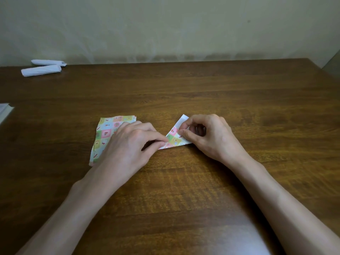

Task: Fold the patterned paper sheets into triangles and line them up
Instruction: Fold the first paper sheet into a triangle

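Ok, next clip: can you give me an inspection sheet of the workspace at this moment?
Surface: dark brown wooden table, bare grain, glare near the front edge.
Job's things: stack of colourful checked patterned paper sheets, flat, left of centre; one half-folded patterned sheet, white underside showing at its top corner; no finished triangles lined up.
Clutter: two white rolled paper pieces at the far left corner; pale flat object cut off by the left edge.
Fingers: left hand pinches the sheet's left corner, reaching over the stack; right hand pinches its upper flap.
Cables: nothing seen.
Surroundings: plain pale green wall.
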Demonstrator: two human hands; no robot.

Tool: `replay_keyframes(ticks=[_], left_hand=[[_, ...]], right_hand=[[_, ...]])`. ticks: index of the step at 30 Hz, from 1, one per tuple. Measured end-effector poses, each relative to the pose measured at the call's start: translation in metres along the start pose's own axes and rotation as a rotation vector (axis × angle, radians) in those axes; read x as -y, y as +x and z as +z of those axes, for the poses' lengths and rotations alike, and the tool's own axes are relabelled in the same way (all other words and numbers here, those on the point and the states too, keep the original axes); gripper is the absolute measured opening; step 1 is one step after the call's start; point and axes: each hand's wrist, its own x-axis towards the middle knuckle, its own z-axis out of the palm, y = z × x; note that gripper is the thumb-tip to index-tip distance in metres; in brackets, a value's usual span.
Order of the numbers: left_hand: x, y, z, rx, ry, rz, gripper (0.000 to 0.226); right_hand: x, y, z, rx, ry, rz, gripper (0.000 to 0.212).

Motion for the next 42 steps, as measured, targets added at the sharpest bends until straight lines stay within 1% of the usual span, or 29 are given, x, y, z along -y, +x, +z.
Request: replay_keyframes(ticks=[24, 30, 38, 42], left_hand=[[0.007, 0.0, -0.003, 0.012, 0.024, -0.037, 0.019], [0.005, 0.0, -0.005, 0.026, 0.037, -0.012, 0.027], [0.008, 0.002, -0.008, 0.054, 0.018, -0.001, 0.026], [0.012, 0.002, -0.009, 0.069, 0.025, 0.006, 0.024]], right_hand=[[0.001, 0.0, 0.0, -0.006, -0.005, 0.01, 0.007], [0.001, 0.0, 0.001, -0.011, 0.008, 0.014, 0.008], [0.0, 0.0, 0.001, -0.009, 0.011, 0.004, 0.008], [0.0, -0.001, 0.001, -0.012, 0.003, -0.006, 0.005]])
